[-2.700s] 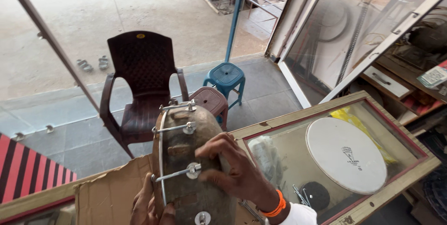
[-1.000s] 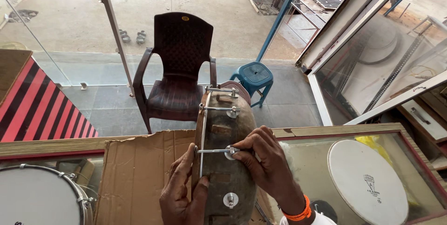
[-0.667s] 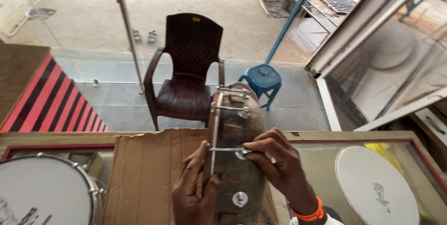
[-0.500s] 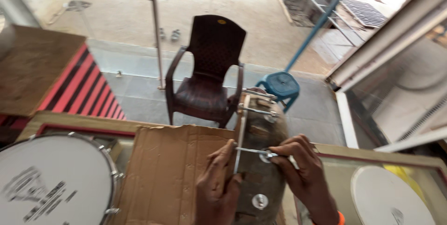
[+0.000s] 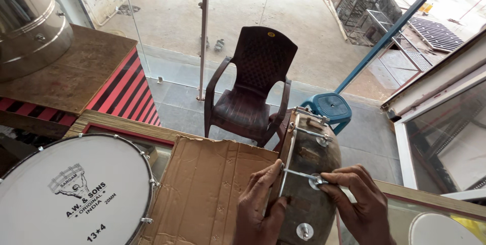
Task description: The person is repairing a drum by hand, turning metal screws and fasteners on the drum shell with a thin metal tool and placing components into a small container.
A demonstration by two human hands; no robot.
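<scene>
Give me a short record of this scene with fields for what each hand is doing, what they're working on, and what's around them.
left hand: grips the rim side of the wooden drum shell
right hand: fingertips pinch a metal tuning rod at its round nut
surface: flattened cardboard sheet beside the shell, on a glass-topped counter
nearby left: large white-headed bass drum
beyond the glass: dark brown plastic chair, blue plastic stool
far left: shiny steel drum shell on a wooden top

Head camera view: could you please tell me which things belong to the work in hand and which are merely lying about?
In hand: barrel drum, its tension rod, left hand, right hand, cardboard sheet.

Lying about: white bass drum, brown plastic chair, blue stool, steel drum shell.
</scene>
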